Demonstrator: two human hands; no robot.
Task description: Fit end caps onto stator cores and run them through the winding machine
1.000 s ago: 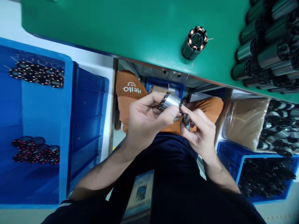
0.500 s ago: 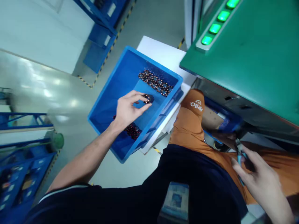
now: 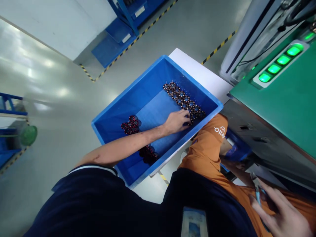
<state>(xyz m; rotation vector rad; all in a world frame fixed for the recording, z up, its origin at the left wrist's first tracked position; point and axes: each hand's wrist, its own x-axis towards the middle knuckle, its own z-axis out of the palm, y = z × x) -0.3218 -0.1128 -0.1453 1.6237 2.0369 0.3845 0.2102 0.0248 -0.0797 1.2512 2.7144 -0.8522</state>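
Note:
Inside the blue bin [image 3: 128, 89], my left hand [image 3: 178, 121] reaches down to the near end of a row of copper-wound ring coils [image 3: 184, 99]. Its fingers are curled round a ring coil at the edge of this row; the fingers partly hide that coil. At the bin's other end lie darker, reddish ring coils [image 3: 131, 125], some of them behind my forearm. Low at the right, over my orange trouser leg, my right hand [image 3: 281, 207] is closed on blue-handled cutting pliers [image 3: 257, 189], their jaws pointing away from me.
Under the bin is a white tabletop [image 3: 197, 70]. A green machine top [image 3: 291, 105] with lit green buttons [image 3: 274, 68] stands to the right. Blue shelving [image 3: 116, 33] and yellow-black floor tape [image 3: 218, 47] lie beyond. My orange-clad knee [image 3: 212, 131] is beside the bin.
My left hand has carried the ring coil from mid-bin down to the coil row at the right. My right hand keeps hold of the pliers. The camera view has shifted.

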